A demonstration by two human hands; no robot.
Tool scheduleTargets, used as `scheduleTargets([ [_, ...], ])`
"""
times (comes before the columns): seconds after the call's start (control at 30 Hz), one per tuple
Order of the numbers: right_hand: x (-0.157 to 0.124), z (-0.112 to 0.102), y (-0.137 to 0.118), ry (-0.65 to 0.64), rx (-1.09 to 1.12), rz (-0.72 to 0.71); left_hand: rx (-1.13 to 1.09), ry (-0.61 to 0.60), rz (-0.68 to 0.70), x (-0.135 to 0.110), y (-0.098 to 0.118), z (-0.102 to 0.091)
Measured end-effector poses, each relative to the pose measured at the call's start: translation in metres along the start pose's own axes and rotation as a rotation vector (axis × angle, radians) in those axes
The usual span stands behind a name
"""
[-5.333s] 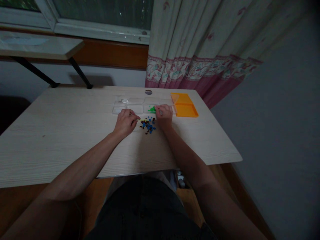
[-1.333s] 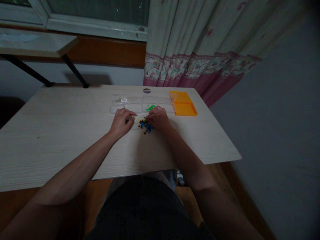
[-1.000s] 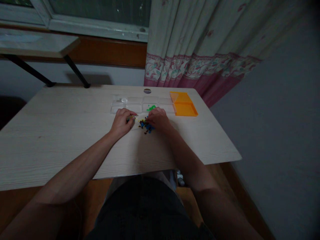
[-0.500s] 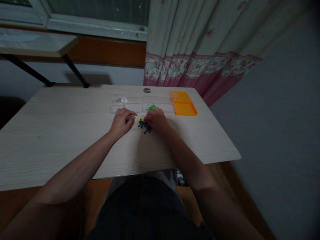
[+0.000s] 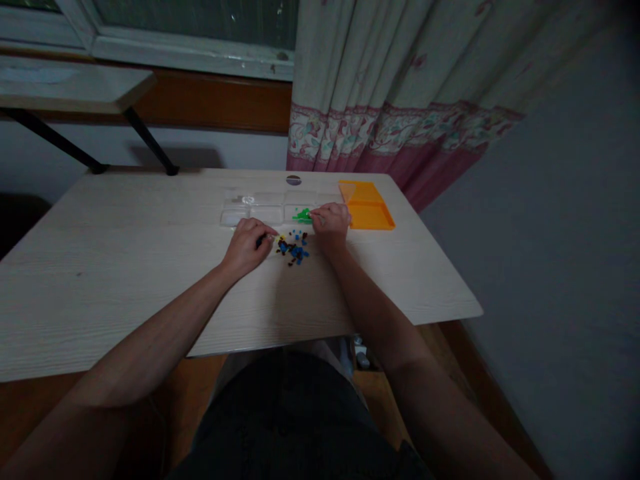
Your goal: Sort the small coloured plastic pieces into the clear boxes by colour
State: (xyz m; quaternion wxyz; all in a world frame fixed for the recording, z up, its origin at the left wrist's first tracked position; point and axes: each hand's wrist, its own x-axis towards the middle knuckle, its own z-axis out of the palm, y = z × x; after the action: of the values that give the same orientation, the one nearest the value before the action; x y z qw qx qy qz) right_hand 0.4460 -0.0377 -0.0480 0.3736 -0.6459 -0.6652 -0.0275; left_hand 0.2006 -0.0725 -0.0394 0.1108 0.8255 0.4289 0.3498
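Note:
On the table, a small heap of tiny blue, black and yellow pieces (image 5: pixel 293 250) lies loose in front of me. My left hand (image 5: pixel 246 245) rests at the heap's left side, fingers curled and thumb near the index finger by the yellow pieces; what it holds is hidden. My right hand (image 5: pixel 330 223) is over a clear plastic divided box (image 5: pixel 267 213), its fingertips pinched at the small green pieces (image 5: pixel 303 215) in one compartment. Anything between those fingertips is too small to make out.
An orange plastic case (image 5: pixel 371 217) lies open at the right end of the clear box. Behind it hangs a flowered curtain (image 5: pixel 350 133). A raised shelf (image 5: pixel 75 93) on black legs stands at the back left. A round dark disc (image 5: pixel 293 180) sits near the back edge.
My right hand has moved from the heap, up and to the right, to the compartment with green pieces, uncovering more blue and black pieces. My left hand has shifted slightly right.

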Motion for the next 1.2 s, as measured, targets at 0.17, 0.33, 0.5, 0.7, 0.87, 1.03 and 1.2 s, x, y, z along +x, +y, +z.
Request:
scheduleTargets([
  [0.17,0.0,0.002,-0.001,-0.021,-0.023,-0.028,0.012,-0.025,0.027,-0.001,0.0,0.002],
  [0.33,0.0,-0.011,-0.003,-0.124,0.017,-0.126,0.007,-0.045,0.045,-0.001,0.0,0.002],
  [0.5,-0.003,-0.031,-0.013,-0.484,0.138,-0.401,0.013,-0.046,0.044,-0.001,0.0,0.0],
  [0.7,-0.004,-0.039,-0.02,-0.57,0.025,-0.441,0.011,-0.035,0.019,-0.001,-0.002,0.0],
  [0.87,-0.006,-0.038,-0.023,-0.587,-0.063,-0.466,0.004,-0.029,0.031,0.0,-0.002,0.0],
  [1.03,-0.008,-0.037,-0.026,-0.588,-0.109,-0.51,0.008,-0.028,0.011,0.0,-0.001,-0.001],
  [1.2,-0.01,-0.04,-0.029,-0.565,-0.157,-0.48,0.032,-0.016,-0.008,0.002,0.0,-0.004],
])
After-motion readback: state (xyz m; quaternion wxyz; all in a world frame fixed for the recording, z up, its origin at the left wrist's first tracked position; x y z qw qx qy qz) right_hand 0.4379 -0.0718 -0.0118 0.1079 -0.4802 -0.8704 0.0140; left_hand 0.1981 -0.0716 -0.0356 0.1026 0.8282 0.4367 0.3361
